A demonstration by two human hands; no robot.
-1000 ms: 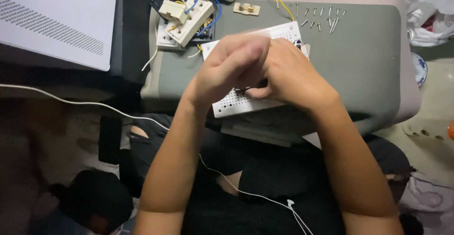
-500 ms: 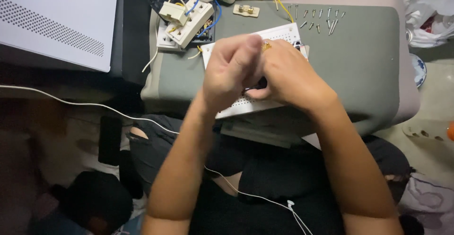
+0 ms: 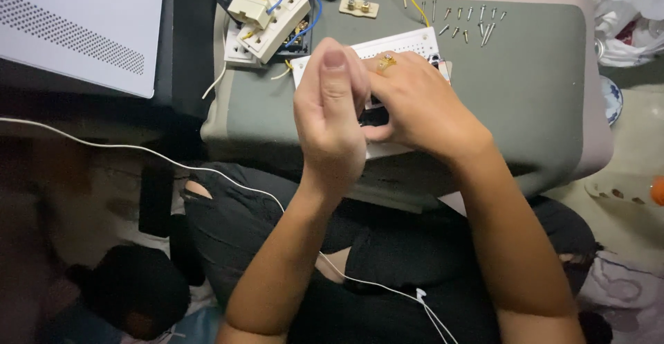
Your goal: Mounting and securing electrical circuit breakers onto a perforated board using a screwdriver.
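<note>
We sit with a grey cushion (image 3: 539, 95) across our lap and work over a white breadboard (image 3: 394, 43) lying on it. Our left hand (image 3: 332, 119) is raised above the board's near left part, fingers curled in tight and the thumb laid up along them; whether anything is pinched inside, we cannot tell. Our right hand (image 3: 422, 109) lies palm-down over the middle of the board, fingers bent toward the left hand, a gold ring (image 3: 385, 61) on one of them. Its fingertips are hidden behind the left hand, so we cannot tell whether they grip anything. The two hands touch or nearly touch above the board.

Only the far edge and a strip of the near edge of the breadboard show around our hands. Beyond it, at the cushion's far left corner, sits a cluster of cream sockets (image 3: 266, 22) with blue and yellow wires. A small tan terminal block (image 3: 358, 7) lies just behind the board. A row of screws (image 3: 470, 22) lies on the cushion toward the far right, well apart from our hands. A white cable (image 3: 207, 172) runs across our dark trousers, and a white perforated panel (image 3: 76, 29) fills the upper left.
</note>
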